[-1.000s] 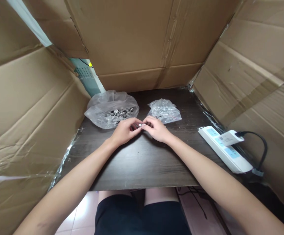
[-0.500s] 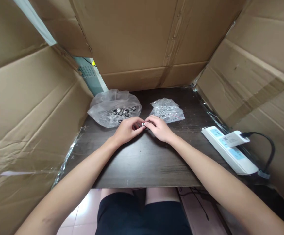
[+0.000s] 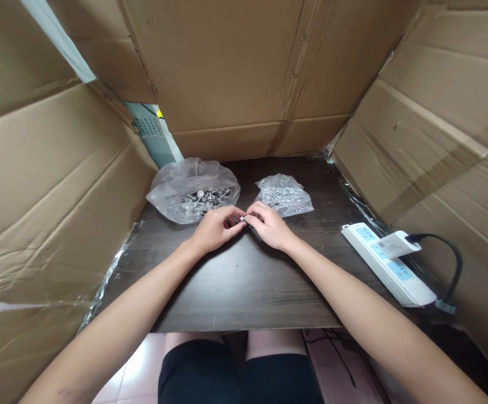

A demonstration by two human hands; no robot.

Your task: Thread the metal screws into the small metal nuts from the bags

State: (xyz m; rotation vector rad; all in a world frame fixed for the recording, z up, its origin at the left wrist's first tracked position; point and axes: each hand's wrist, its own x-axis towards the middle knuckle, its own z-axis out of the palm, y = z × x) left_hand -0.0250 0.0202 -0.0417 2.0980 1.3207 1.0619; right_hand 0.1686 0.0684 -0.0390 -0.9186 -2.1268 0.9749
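Between the fingertips of my left hand (image 3: 217,229) and my right hand (image 3: 269,225) is a small shiny metal part (image 3: 242,219). It looks like a screw or similar fastener, but the fingers cover most of it. Both hands are closed in a pinch, their fingertips meeting just above the table. Beyond my left hand lies an open clear plastic bag (image 3: 172,191) holding several metal screws with round heads (image 3: 210,196). A smaller clear bag (image 3: 288,196) of small metal pieces rests just behind my right hand.
The dark wooden tabletop (image 3: 244,286) is enclosed by cardboard walls (image 3: 235,67) at the back and both sides. Along the right edge lies a white power strip (image 3: 389,266) with a white plug adapter (image 3: 395,243) and a black cable (image 3: 458,264).
The camera view has shifted slightly. My hands stay together at the small metal part, which now shows a little less between the fingertips. The bags lie as before.
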